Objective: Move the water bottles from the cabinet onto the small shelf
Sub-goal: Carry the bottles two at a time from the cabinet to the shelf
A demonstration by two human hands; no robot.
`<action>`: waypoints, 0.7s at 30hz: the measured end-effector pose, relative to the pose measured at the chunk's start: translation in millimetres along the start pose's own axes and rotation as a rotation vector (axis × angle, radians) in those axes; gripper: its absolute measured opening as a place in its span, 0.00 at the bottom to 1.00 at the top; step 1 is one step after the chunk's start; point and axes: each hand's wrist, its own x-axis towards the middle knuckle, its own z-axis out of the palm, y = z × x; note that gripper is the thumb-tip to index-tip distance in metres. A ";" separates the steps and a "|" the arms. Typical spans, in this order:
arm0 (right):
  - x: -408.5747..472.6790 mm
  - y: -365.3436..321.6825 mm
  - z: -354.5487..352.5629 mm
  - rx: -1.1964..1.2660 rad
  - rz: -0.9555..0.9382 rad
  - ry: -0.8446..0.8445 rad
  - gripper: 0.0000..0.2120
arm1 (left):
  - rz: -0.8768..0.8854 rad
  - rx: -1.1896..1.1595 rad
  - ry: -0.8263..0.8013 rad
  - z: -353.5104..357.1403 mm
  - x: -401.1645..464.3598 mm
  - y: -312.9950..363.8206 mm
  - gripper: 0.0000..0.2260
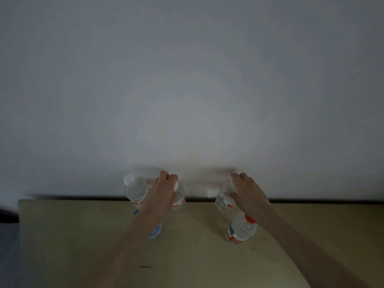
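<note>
Several clear water bottles stand on a tan wooden top (pixel 83 235) against a pale wall. My left hand (pixel 161 192) is closed over the top of a red-labelled bottle (pixel 179 199) at the back. Beside it on the left stands a white-capped bottle (pixel 135 190). A blue-labelled bottle (pixel 154 232) is mostly hidden under my left forearm. My right hand (pixel 248 194) grips the top of another back bottle (pixel 223 198). In front of it stands a red-capped bottle (pixel 241 228), untouched.
The white wall (pixel 191 90) rises directly behind the bottles. The wooden top's left edge (pixel 19 215) drops off to a dark floor area. A dark gap runs along the back edge by the wall.
</note>
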 end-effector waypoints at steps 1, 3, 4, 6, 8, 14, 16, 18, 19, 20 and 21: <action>1.3 -0.3 -0.1 -0.005 -0.005 0.005 0.17 | 0.003 -0.004 -0.004 0.5 0.1 0.9 0.16; 4.6 -0.9 -0.8 -0.019 -0.022 0.018 0.14 | 0.027 -0.017 -0.008 1.1 0.3 2.2 0.14; 6.0 -1.3 -1.3 -0.028 -0.029 0.017 0.13 | 0.042 -0.024 -0.008 1.4 0.7 2.6 0.13; 6.0 -3.8 -1.1 -0.044 -0.044 0.003 0.11 | 0.051 -0.036 -0.010 1.1 -0.7 2.9 0.13; 3.5 -8.3 0.2 -0.041 -0.068 0.005 0.10 | 0.045 -0.062 -0.010 0.5 -4.0 0.8 0.14; -19.3 -27.9 -17.2 0.156 -0.040 0.106 0.13 | 0.116 -0.189 0.102 -20.3 -21.6 3.1 0.13; -31.1 -37.1 -27.1 0.223 -0.034 0.166 0.14 | 0.141 -0.225 0.137 -34.4 -29.0 6.7 0.12; -46.5 -49.8 -37.3 0.292 -0.008 0.222 0.15 | 0.180 -0.261 0.164 -49.9 -37.5 8.9 0.12; -55.0 -57.0 -42.5 0.326 0.004 0.256 0.15 | 0.210 -0.277 0.177 -58.0 -41.8 10.2 0.12; -64.1 -63.8 -47.2 0.355 0.013 0.300 0.15 | 0.242 -0.295 0.191 -65.6 -46.6 11.9 0.12; -74.5 -70.6 -51.9 0.380 0.024 0.351 0.15 | 0.273 -0.317 0.204 -73.2 -51.9 14.4 0.12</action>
